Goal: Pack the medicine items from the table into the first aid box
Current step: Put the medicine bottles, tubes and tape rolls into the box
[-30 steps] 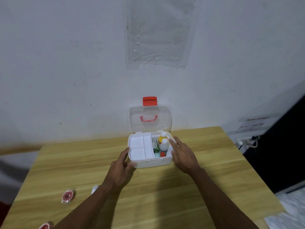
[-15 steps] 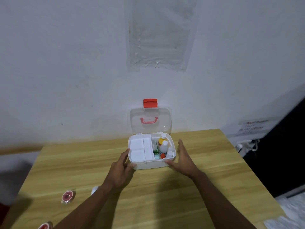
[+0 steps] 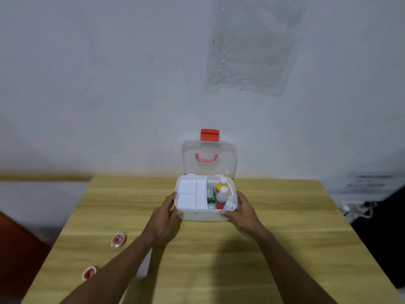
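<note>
A white first aid box (image 3: 202,216) stands open at the back middle of the wooden table, its clear lid (image 3: 209,157) with a red latch leaning against the wall. Inside, a white tray insert (image 3: 190,195) fills the left half. The right half holds a yellow bottle (image 3: 221,185), a white bottle (image 3: 221,195), a small white bottle (image 3: 229,202) and a green packet (image 3: 211,199). My left hand (image 3: 165,218) grips the box's left front corner. My right hand (image 3: 243,212) grips its right front corner. Two small round red-and-white items (image 3: 118,239) (image 3: 89,273) lie on the table to the left.
A white object (image 3: 143,265) lies partly hidden beside my left forearm. The table (image 3: 274,238) butts against a white wall. Cables and a socket (image 3: 357,210) sit off the right edge. A dark red shape (image 3: 15,244) is at the left.
My right hand has come off the bottles inside the box and down to its right front corner. Both hands now hold the box. The camera view has shifted.
</note>
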